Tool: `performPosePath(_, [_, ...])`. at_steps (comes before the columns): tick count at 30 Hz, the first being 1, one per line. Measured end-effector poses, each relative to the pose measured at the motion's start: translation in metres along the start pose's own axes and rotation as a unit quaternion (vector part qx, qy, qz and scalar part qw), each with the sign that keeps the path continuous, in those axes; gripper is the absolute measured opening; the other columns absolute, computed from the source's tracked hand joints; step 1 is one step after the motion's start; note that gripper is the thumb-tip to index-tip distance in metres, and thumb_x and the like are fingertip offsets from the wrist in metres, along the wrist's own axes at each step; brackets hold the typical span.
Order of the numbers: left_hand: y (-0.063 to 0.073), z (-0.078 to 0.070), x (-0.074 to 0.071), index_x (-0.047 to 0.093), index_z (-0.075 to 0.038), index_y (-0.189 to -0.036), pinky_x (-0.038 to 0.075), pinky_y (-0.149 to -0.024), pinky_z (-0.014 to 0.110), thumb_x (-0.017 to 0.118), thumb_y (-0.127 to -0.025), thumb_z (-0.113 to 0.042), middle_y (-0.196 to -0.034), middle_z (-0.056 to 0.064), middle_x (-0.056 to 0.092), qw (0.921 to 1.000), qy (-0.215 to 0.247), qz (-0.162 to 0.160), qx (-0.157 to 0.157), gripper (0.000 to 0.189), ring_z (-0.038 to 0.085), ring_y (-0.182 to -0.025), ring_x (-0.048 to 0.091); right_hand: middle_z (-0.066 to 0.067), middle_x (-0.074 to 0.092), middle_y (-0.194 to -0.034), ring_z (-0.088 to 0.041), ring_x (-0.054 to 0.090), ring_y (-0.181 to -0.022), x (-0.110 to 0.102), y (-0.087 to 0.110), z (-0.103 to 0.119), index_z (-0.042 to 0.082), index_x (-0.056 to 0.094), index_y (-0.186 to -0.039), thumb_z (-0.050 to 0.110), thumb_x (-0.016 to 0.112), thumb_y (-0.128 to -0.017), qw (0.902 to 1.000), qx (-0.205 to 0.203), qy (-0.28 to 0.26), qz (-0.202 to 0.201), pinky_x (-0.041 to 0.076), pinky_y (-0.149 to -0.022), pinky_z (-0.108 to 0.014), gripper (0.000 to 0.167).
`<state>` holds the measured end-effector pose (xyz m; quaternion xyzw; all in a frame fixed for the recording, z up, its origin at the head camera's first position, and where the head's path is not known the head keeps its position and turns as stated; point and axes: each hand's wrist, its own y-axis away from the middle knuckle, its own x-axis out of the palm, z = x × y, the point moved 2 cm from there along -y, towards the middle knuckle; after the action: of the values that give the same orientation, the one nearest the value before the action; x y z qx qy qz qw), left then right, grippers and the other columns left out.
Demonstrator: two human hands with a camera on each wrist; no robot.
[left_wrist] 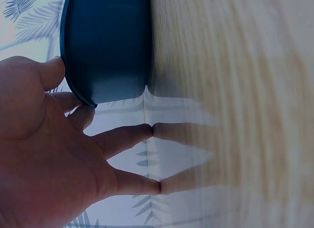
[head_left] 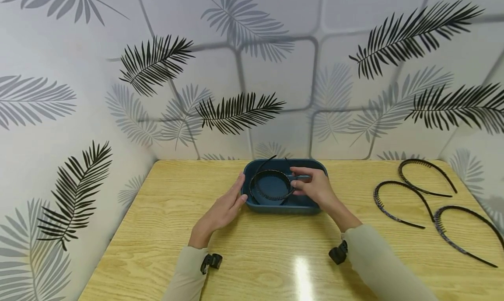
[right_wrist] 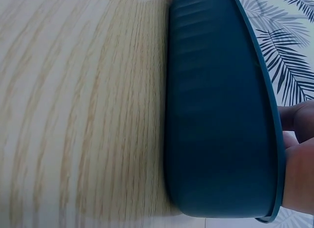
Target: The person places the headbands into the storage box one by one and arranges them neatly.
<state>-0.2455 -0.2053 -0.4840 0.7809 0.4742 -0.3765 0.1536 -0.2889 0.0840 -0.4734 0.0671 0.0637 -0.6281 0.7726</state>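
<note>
A dark teal plastic bin (head_left: 283,209) stands on the table near the wall. Several black toothed headbands (head_left: 271,171) lie in it, overlapping, and one tip sticks up over the back rim. At the bin's left end, my left hand (head_left: 224,208) rests on the rim with fingers mostly straight. In the left wrist view its thumb (left_wrist: 53,73) touches the rim, while two fingers reach down to the tabletop. My right hand (head_left: 315,187) reaches over the bin's right side, thumb and fingers curled at a headband's right edge. The right wrist view hides those fingertips behind the bin wall (right_wrist: 221,115).
Right of the bin, three more black toothed headbands lie on the wooden table (head_left: 177,196): one at the back (head_left: 427,161), one in the middle (head_left: 390,183) and one nearer the right edge (head_left: 464,208). A leaf-patterned wall (head_left: 275,139) runs directly behind the table.
</note>
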Motion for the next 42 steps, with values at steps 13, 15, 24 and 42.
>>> performPosePath(13, [0.000,0.000,0.001,0.004,0.000,-0.164,0.016,-0.124,0.050,0.038,-0.114,-0.021,-0.171,0.019,0.002,1.0000,0.004,0.002,-0.002,0.064,0.028,-0.157,0.008,-0.027,0.060,-0.134,-0.032,0.073,-0.098,0.007,-0.002,-0.001,0.000,0.061,-0.142,-0.008,0.067,-0.095,0.9990,0.037,0.017,0.019,0.063,-0.075,-0.038,0.048])
performPosePath(15, [0.000,0.000,0.000,0.004,0.000,-0.164,0.016,-0.125,0.049,0.037,-0.114,-0.022,-0.171,0.018,0.002,1.0000,0.002,0.004,-0.003,0.064,0.027,-0.157,0.007,-0.027,0.060,-0.135,-0.033,0.072,-0.100,0.007,-0.001,-0.001,-0.001,0.060,-0.142,-0.008,0.067,-0.095,0.9989,0.037,0.020,0.023,0.063,-0.075,-0.037,0.048])
performPosePath(24, [0.000,-0.001,0.000,0.005,-0.001,-0.164,0.016,-0.125,0.047,0.037,-0.114,-0.023,-0.171,0.018,0.003,1.0000,-0.004,0.004,-0.003,0.063,0.026,-0.157,0.007,-0.027,0.059,-0.139,-0.037,0.070,-0.107,0.008,-0.002,0.000,-0.001,0.059,-0.143,-0.008,0.067,-0.095,0.9977,0.026,0.038,0.050,0.062,-0.077,-0.039,0.049])
performPosePath(42, [0.000,0.000,-0.001,0.004,0.001,-0.164,0.016,-0.125,0.048,0.037,-0.114,-0.022,-0.171,0.017,0.003,1.0000,0.001,0.003,-0.002,0.064,0.028,-0.157,0.008,-0.029,0.055,-0.139,-0.034,0.071,-0.101,0.013,-0.011,-0.003,-0.004,0.059,-0.142,-0.009,0.067,-0.095,0.9957,0.043,0.053,0.062,0.062,-0.075,-0.038,0.048])
